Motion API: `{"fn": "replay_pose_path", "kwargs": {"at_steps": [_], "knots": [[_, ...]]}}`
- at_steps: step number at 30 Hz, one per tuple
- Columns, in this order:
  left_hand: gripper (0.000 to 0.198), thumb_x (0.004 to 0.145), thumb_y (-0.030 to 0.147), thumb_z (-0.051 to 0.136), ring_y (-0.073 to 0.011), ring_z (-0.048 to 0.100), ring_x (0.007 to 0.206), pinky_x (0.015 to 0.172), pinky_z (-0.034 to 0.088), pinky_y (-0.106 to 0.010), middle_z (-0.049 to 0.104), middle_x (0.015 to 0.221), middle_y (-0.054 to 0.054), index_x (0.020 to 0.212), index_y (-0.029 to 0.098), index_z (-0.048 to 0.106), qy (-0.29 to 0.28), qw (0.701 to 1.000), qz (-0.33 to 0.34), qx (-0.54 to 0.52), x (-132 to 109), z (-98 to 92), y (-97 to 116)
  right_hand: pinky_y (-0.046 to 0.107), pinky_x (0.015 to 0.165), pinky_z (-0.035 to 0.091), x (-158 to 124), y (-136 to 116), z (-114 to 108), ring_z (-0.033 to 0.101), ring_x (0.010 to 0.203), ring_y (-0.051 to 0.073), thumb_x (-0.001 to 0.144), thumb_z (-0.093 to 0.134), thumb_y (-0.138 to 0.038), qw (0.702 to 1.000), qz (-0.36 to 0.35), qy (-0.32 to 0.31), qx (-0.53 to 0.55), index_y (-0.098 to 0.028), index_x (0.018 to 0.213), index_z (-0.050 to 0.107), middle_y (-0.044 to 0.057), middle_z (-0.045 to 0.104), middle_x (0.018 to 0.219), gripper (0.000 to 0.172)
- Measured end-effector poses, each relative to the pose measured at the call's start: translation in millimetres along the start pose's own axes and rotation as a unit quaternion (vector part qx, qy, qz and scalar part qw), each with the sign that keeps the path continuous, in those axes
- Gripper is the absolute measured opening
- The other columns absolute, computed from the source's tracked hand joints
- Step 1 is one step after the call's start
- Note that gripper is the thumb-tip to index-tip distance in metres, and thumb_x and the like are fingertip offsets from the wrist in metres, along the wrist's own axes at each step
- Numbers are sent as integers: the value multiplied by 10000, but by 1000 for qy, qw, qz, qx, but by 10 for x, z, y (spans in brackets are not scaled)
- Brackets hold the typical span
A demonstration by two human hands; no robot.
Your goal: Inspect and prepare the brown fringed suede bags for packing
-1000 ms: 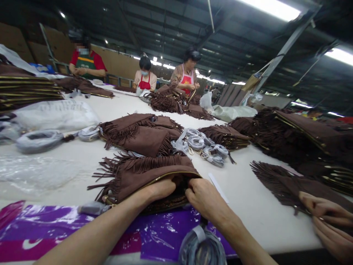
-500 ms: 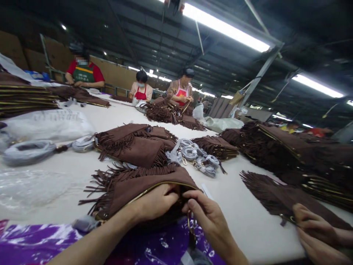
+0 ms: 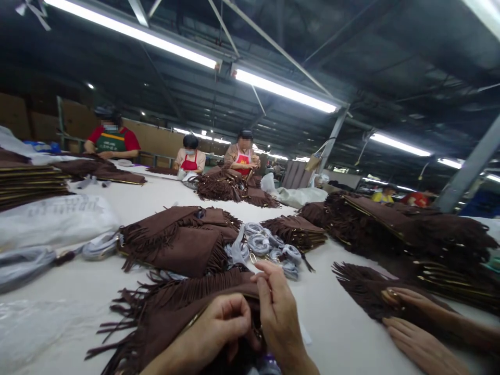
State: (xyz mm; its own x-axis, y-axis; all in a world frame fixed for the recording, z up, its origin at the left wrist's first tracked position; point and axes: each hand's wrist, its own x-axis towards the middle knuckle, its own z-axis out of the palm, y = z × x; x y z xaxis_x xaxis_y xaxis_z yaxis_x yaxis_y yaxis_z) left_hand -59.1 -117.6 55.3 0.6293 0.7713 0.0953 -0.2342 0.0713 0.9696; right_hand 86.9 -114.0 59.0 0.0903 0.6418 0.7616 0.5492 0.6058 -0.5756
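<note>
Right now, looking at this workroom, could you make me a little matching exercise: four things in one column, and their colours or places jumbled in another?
Things:
1. Fringed bag
2. Coiled straps
3. Printed plastic bag
4. Leftmost apron

Colours and places:
A. White, at the left of the picture
B. Green, in the background
C. Brown, nearest the wearer's left hand and right hand
D. Grey, bunched with metal fittings just beyond the hands

Right pairs: 1-C, 2-D, 3-A, 4-B
</note>
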Motion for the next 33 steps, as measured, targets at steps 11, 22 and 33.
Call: {"fn": "replay_pose_path", "kwargs": {"at_steps": [11,22,33], "knots": [[281,702,396,651,-115,484,536,523,346,-223,567,619,-21,726,131,561,22,999,25,23,52,42,-131,161,411,432,-159,11,-421,555,505,82,786,679,-619,921,310,-6,235,-177,966,652,37,683,798,478],[279,712,390,658,-120,481,609,565,361,-231,613,752,-43,732,153,512,-32,999,4,40,4,118,-142,131,346,356,-296,79,-283,481,343,51,684,779,-605,877,366,-126,285,-113,872,689,-30,592,499,534],[284,814,437,566,-106,518,539,452,329,-191,641,728,-45,798,163,491,29,997,5,66,8,86,-145,122,402,362,-440,173,-368,457,409,40,769,766,-497,852,360,-92,368,-161,765,639,-47,570,521,359]]}}
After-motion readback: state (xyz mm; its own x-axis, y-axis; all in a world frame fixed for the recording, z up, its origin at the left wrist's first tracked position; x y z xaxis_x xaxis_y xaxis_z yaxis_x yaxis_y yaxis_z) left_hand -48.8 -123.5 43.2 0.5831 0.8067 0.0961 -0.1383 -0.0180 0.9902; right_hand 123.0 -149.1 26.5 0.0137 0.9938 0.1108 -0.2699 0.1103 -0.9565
